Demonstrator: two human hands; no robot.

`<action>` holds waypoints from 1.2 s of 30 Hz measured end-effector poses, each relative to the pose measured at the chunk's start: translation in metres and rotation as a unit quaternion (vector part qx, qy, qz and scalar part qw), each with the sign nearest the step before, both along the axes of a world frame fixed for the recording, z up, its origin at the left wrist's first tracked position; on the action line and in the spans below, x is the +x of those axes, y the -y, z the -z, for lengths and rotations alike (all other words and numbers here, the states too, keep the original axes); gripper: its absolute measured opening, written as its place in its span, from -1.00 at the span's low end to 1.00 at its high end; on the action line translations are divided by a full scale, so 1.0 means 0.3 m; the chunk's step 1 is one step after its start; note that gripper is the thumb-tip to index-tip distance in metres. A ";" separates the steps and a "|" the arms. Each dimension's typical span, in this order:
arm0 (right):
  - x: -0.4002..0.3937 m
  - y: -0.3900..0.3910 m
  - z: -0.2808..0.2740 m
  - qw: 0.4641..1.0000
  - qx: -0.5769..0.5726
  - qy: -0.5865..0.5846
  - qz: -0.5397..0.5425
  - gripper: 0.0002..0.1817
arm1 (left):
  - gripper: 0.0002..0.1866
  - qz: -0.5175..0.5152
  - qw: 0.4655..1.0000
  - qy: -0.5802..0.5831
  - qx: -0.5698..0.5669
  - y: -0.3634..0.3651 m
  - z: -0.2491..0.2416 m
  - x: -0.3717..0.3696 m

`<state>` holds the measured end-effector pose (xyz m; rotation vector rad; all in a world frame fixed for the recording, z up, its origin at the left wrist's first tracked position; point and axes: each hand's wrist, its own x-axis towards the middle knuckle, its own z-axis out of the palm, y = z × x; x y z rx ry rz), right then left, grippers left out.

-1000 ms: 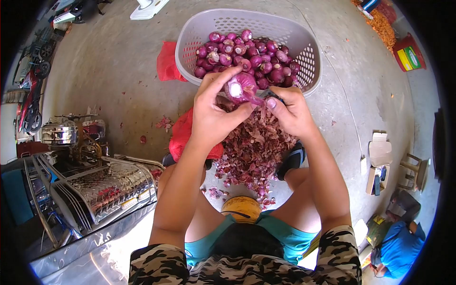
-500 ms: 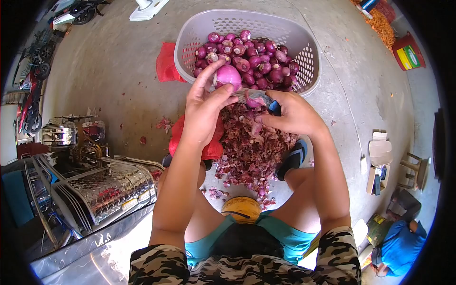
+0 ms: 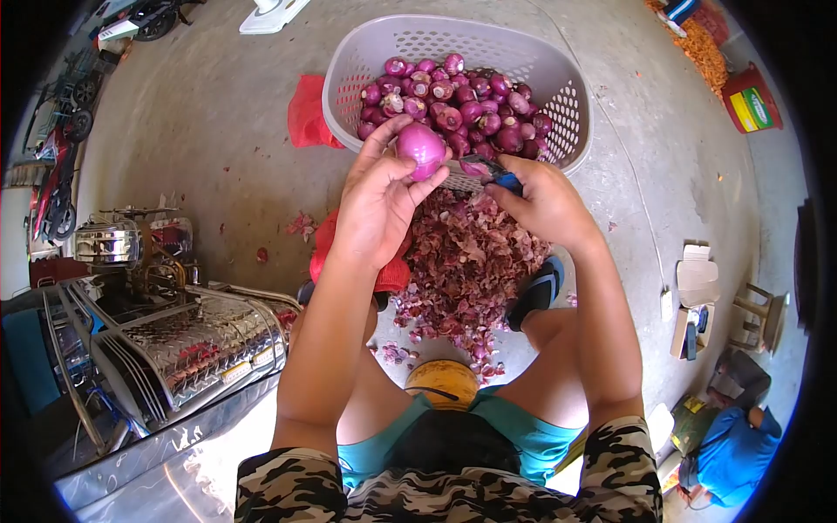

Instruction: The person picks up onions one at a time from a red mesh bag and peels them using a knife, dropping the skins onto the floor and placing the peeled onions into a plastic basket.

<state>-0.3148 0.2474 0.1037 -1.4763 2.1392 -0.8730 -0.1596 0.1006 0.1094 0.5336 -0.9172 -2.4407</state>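
My left hand (image 3: 377,196) is closed around a shiny purple-red onion (image 3: 422,150), its fingers wrapped about the far and near sides. To the right, my right hand (image 3: 551,202) grips a small knife (image 3: 507,181) with a blue handle; a strip of onion skin hangs by its blade, which points toward the onion. Knife and onion look slightly apart. Beyond both hands stands a grey perforated basket (image 3: 453,26) holding many red onions (image 3: 471,112). Below the hands, a heap of dry onion skins (image 3: 475,261) covers the floor between my feet.
A red mesh sack (image 3: 384,272) lies by my left leg, and another red bag (image 3: 310,113) touches the basket. A chromed vehicle (image 3: 192,336) stands at left. At right are an open carton (image 3: 695,301), a red bucket (image 3: 751,100) and a person in blue (image 3: 737,453).
The loose skin between my right thumb and fingers has dropped away. My left hand has turned the onion, showing more of its smooth side. The knife shows more clearly.
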 end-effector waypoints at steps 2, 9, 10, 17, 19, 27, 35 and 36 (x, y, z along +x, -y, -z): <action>0.004 0.002 -0.008 1.000 -0.010 -0.007 0.016 -0.68 | -0.48 0.000 1.000 0.004 -0.003 -0.001 0.001 0.001; 0.010 0.007 0.013 0.993 -0.095 -0.033 0.065 -0.63 | -0.37 0.008 1.000 -0.001 -0.030 -0.016 0.001 0.000; 0.009 0.007 0.003 0.996 -0.064 -0.013 0.065 -0.62 | -0.36 0.007 1.000 -0.001 -0.030 -0.017 0.001 0.000; 0.006 0.004 0.010 0.996 0.053 0.025 0.069 -0.49 | -0.34 0.009 0.998 -0.008 -0.065 -0.017 0.013 0.001; 0.010 0.006 0.008 0.997 0.046 0.017 0.065 -0.50 | -0.36 0.008 0.999 -0.001 -0.053 -0.018 0.014 0.003; 0.009 0.007 -0.003 0.997 0.009 -0.056 0.057 -0.59 | -0.46 -0.004 0.997 0.023 -0.068 -0.030 0.013 -0.008; 0.124 0.039 -0.007 0.904 -0.227 0.351 0.089 -0.43 | -0.45 -0.087 0.976 0.042 -0.197 -0.078 0.042 -0.044; 0.147 0.053 -0.008 0.880 -0.266 0.385 0.085 -0.43 | -0.46 -0.092 0.974 0.034 -0.206 -0.096 0.053 -0.053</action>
